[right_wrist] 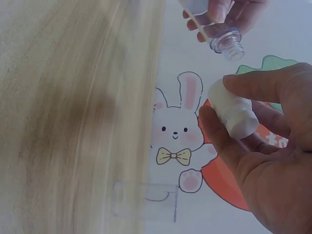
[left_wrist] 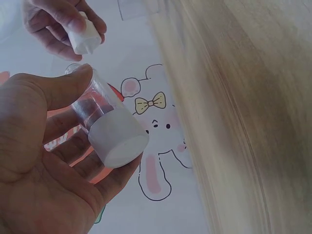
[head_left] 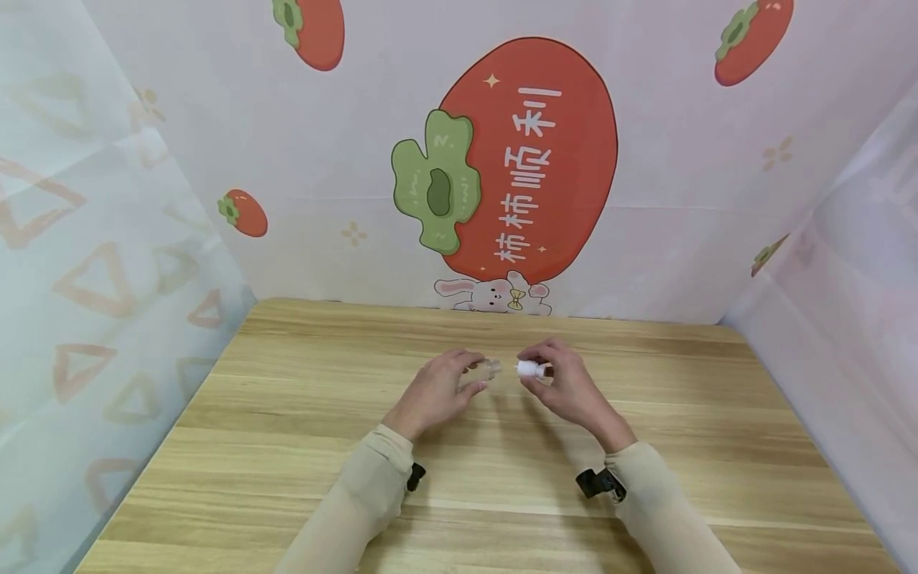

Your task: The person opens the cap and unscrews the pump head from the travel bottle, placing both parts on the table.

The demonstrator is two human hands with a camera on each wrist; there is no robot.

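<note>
Head view: above the bench [head_left: 502, 502], the left hand [head_left: 441, 388] grips a clear bottle [head_left: 492, 369], the right hand [head_left: 568, 387] a white cap [head_left: 531, 368], apart. Left wrist: light pressure could let the bottle slip. Right wrist: a skewed meeting might jam the neck [right_wrist: 228, 41]; the cap's inside is hidden.

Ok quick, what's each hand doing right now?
Left hand: closed around a clear bottle, its threaded neck sticking out.
Right hand: closed, pinching a small white cap-like piece.
</note>
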